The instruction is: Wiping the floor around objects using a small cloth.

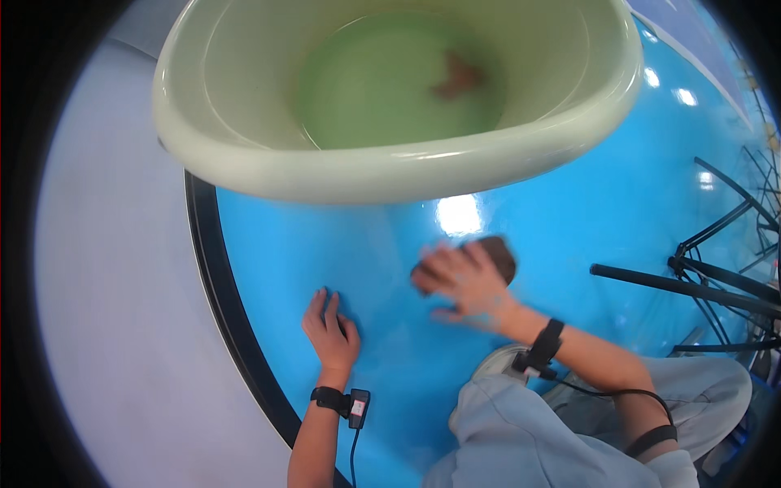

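Note:
On the glossy blue floor (378, 244), a dark brown cloth or sponge (499, 259) lies under my right hand (470, 287). The fingers are spread over it and blurred, and they hide much of it. My left hand (332, 341) rests lower left, near the wall, fingertips down on the floor and thumb apart, with nothing visible in it. Above both hands, a pale, thick-rimmed basin (378, 174) fills the top of the view. Its inner bottom looks green, and a blurred reddish-brown thing (459, 78) lies inside, too unclear to name.
A black baseboard (235, 305) curves along the pale wall (122, 274) at left. Black metal stand legs (683, 287) reach in from the right. My bent leg in light trousers (518, 427) is at lower right. Cabled devices (359, 409) are strapped to both wrists.

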The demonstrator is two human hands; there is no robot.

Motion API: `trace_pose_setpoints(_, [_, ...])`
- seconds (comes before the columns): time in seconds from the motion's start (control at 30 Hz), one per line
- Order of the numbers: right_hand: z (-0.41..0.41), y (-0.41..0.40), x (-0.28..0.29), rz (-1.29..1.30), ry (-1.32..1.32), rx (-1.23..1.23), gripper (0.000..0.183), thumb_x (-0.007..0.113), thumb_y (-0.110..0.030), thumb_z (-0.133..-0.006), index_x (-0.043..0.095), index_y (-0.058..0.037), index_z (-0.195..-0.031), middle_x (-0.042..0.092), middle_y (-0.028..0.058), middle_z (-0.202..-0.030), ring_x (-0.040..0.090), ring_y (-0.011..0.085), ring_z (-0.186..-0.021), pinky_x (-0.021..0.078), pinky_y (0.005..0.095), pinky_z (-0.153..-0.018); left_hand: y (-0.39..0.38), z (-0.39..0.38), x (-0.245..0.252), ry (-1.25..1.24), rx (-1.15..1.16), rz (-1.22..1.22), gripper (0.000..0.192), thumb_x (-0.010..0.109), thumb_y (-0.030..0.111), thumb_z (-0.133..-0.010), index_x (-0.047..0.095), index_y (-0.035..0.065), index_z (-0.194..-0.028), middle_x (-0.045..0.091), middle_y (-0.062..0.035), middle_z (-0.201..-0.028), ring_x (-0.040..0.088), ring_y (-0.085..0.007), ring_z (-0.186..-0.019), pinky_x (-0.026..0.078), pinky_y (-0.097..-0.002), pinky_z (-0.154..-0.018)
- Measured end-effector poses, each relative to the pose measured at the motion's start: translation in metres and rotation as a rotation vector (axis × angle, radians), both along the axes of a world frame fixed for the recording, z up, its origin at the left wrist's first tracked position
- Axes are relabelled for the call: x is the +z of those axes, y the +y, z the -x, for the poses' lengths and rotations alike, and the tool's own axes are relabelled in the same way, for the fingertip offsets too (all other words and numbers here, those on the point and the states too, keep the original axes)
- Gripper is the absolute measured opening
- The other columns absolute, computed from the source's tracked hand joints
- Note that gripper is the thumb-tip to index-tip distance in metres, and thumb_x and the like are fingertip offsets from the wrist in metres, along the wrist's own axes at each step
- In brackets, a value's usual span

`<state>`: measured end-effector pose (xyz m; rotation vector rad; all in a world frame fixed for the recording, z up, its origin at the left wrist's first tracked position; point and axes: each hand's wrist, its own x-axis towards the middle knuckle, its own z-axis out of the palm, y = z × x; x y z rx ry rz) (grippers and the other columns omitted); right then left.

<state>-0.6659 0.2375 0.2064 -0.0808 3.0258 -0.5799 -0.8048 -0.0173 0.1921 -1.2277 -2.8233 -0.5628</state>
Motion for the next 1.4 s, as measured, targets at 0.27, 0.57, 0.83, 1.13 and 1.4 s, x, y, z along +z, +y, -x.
trace_pose_setpoints(0.27, [-0.002, 0.030, 0.015, 0.045, -0.069, 0.044, 0.063, 0.066, -0.040, -0.077, 0.048, -0.0178, -0.133, 0.037, 0.0090, -0.142, 0.037, 0.0305, -0.128, 0.0298, 0.0466, -0.104, 0.000, 0.002, 0.001, 0.008, 0.016, -0.025, 0.042, 0.052, -0.001, -0.074, 0.056, 0.0006, -0.116, 0.049, -0.0178, -0.127, 0.047, -0.0353, -0.116, 0.035, -0.0453, -0.094])
trace_pose_setpoints(0.57, [-0.032, 0.079, 0.014, -0.063, 0.039, -0.430, 0.049, 0.058, -0.017, -0.077, 0.056, -0.0241, -0.126, 0.060, 0.0093, -0.104, 0.056, 0.0298, -0.083, 0.0458, 0.0429, -0.072, 0.004, 0.001, -0.002, 0.013, 0.005, -0.037, 0.042, 0.051, -0.002, -0.074, 0.055, -0.0007, -0.116, 0.049, -0.0181, -0.128, 0.046, -0.0347, -0.117, 0.034, -0.0446, -0.095])
trace_pose_setpoints(0.83, [-0.016, 0.048, 0.023, -0.063, -0.042, -0.319, 0.051, 0.051, -0.009, -0.078, 0.053, -0.0172, -0.128, 0.055, 0.0049, -0.077, 0.054, 0.0232, -0.067, 0.0441, 0.0370, -0.057, 0.002, -0.001, 0.001, 0.003, 0.014, -0.017, 0.041, 0.049, -0.003, -0.075, 0.055, -0.0019, -0.116, 0.047, -0.0191, -0.129, 0.045, -0.0347, -0.117, 0.034, -0.0439, -0.096])
trace_pose_setpoints(1.13, [-0.030, 0.045, 0.010, -0.228, 0.063, -0.075, 0.059, 0.055, -0.012, -0.075, 0.049, -0.0202, -0.133, 0.049, 0.0054, -0.081, 0.051, 0.0200, -0.070, 0.0393, 0.0338, -0.060, 0.001, 0.001, 0.001, 0.017, 0.006, -0.017, 0.043, 0.050, -0.003, -0.073, 0.055, -0.0013, -0.116, 0.048, -0.0187, -0.128, 0.047, -0.0354, -0.117, 0.034, -0.0450, -0.095])
trace_pose_setpoints(1.4, [-0.036, 0.020, -0.012, -0.089, 0.119, 0.015, 0.054, 0.053, -0.015, -0.075, 0.052, -0.0211, -0.129, 0.049, 0.0039, -0.085, 0.050, 0.0191, -0.078, 0.0360, 0.0339, -0.063, 0.001, 0.002, -0.003, 0.041, 0.005, -0.012, 0.042, 0.050, -0.003, -0.073, 0.056, -0.0033, -0.115, 0.048, -0.0200, -0.128, 0.046, -0.0368, -0.117, 0.035, -0.0448, -0.095])
